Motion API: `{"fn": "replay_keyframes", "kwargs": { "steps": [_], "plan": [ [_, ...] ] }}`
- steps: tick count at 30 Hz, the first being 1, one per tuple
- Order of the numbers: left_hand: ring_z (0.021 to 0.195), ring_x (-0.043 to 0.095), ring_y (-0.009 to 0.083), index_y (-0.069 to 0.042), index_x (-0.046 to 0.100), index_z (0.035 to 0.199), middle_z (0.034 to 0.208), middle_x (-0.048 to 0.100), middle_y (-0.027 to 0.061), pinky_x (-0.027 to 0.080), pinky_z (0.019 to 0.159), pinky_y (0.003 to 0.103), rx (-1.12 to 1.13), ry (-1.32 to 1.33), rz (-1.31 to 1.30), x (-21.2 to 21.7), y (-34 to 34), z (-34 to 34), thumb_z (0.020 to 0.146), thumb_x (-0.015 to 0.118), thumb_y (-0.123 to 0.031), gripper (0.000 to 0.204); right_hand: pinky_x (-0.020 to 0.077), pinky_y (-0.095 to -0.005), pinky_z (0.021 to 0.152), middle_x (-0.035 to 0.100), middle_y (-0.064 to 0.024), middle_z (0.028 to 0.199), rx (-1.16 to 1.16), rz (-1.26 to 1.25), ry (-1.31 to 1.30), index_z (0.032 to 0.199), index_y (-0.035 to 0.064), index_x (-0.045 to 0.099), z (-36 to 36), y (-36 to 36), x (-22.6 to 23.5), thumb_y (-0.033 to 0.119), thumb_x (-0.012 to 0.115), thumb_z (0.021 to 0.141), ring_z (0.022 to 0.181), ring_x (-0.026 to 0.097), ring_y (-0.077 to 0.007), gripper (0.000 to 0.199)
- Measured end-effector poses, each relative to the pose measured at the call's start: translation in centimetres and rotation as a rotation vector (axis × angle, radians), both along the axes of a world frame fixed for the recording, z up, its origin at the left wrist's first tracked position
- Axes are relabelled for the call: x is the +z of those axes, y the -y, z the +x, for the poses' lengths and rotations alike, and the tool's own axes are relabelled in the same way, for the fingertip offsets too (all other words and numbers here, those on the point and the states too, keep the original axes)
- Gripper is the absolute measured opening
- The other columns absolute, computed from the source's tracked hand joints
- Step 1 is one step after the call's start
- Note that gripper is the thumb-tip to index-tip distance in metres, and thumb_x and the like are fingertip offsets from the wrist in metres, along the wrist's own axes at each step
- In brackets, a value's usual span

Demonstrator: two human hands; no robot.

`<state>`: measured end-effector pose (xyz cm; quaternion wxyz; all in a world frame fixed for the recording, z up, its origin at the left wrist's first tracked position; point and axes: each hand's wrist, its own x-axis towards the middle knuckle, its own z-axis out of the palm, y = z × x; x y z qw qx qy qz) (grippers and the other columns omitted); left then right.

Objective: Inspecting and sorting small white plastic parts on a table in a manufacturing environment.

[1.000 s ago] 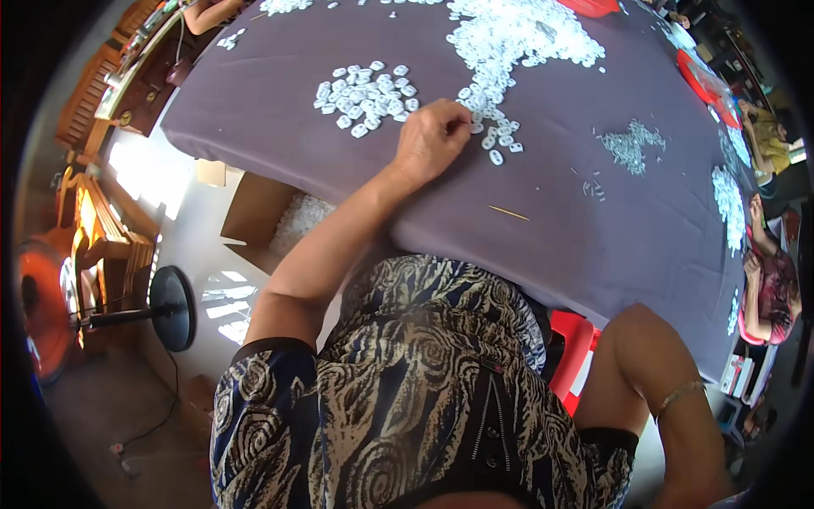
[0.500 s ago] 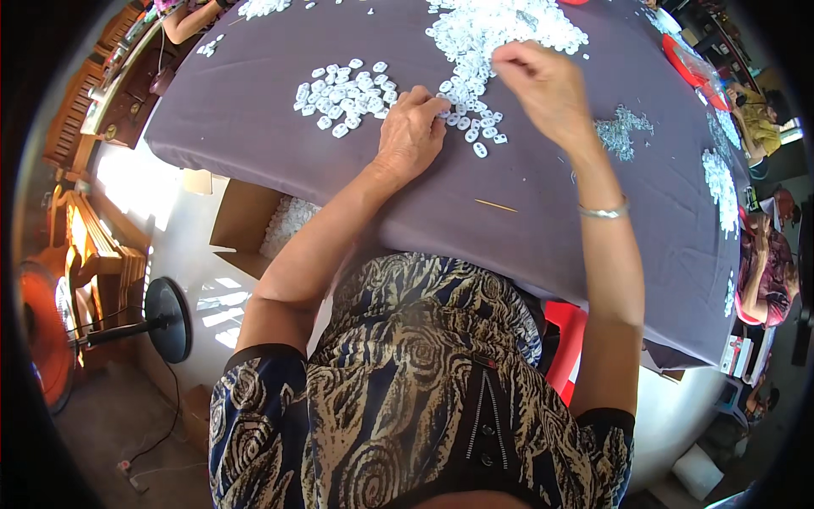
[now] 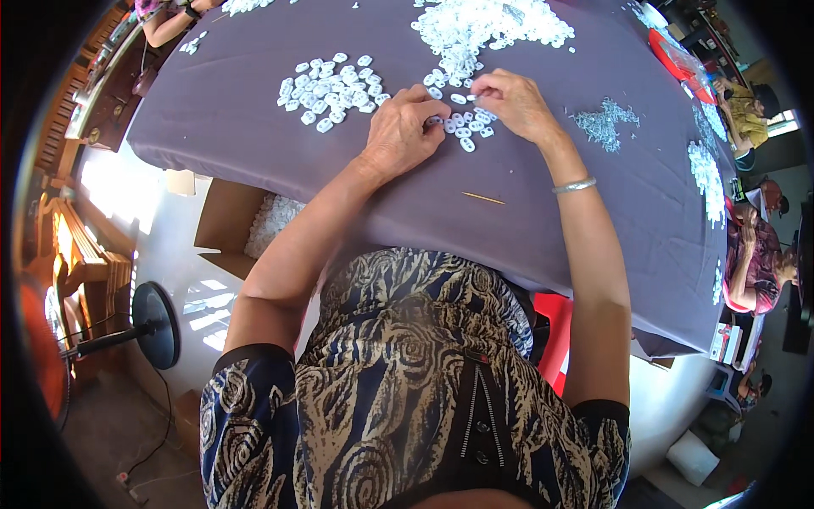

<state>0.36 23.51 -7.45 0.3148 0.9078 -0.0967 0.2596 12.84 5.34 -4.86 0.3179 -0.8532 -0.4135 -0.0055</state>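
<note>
While both forearms are reaching up from the lower edge across the purple-covered bench (image 3: 254, 127), the left hand (image 3: 405, 131) is resting knuckles-up on the cloth with its grip curled, fingertips pressed together on one of the small white rings (image 3: 462, 131) scattered just in front of it. The right hand (image 3: 515, 103) is lying just beside it, its grip pinching a ring at the near fringe of that scatter; a silver bangle (image 3: 575, 185) is circling its wrist. The scatter is trailing down from the large white heap (image 3: 487, 25) at the far side, and a separate sorted cluster of rings (image 3: 331, 89) is sitting well apart to the left, with bare cloth lying between it and the left hand. A thin wooden stick (image 3: 483, 198) is lying near the bench's front edge, between the two forearms. To the right, a small pile of clear scraps (image 3: 604, 123) is sitting near the right wrist. Below the left edge, an open cardboard box (image 3: 225, 225) is standing on the floor, beside a floor fan base (image 3: 157, 324).
</note>
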Motion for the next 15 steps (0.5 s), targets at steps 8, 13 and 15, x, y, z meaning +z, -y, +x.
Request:
{"fn": "replay_keyframes", "kwargs": {
  "steps": [8,13,15],
  "plan": [
    [0.073,0.061,0.0251,-0.005,0.066,0.093,0.090,0.057,0.0081,0.050,0.067,0.033,0.023,-0.076,-0.073,0.0,0.1,0.0,0.077,0.060,-0.001,0.018,0.0494,-0.0250,0.067,0.062,-0.0019,0.081,-0.124,0.214,-0.111,0.097,0.0047,0.066,-1.0,2.2,-0.2,0.007,0.066,0.082,0.072,0.058,-0.0092,0.015],
    [0.073,0.061,0.0262,-0.005,0.066,0.094,0.090,0.057,0.0086,0.050,0.068,0.034,0.019,-0.062,-0.086,-0.1,0.0,0.0,0.076,0.061,0.000,0.019,0.0483,-0.0280,0.064,0.060,-0.0028,0.078,-0.100,0.098,0.053,0.092,0.0053,0.067,-0.7,0.7,-0.7,0.008,0.066,0.083,0.069,0.058,-0.0129,0.010],
    [0.072,0.061,0.0266,-0.005,0.066,0.094,0.090,0.057,0.0087,0.050,0.068,0.035,0.014,-0.050,-0.073,-0.1,0.1,0.2,0.076,0.061,0.001,0.019,0.0480,-0.0292,0.064,0.059,-0.0035,0.077,-0.101,0.059,0.103,0.091,0.0056,0.067,-0.2,0.3,-1.4,0.008,0.065,0.083,0.068,0.059,-0.0148,0.008]
  ]
}}
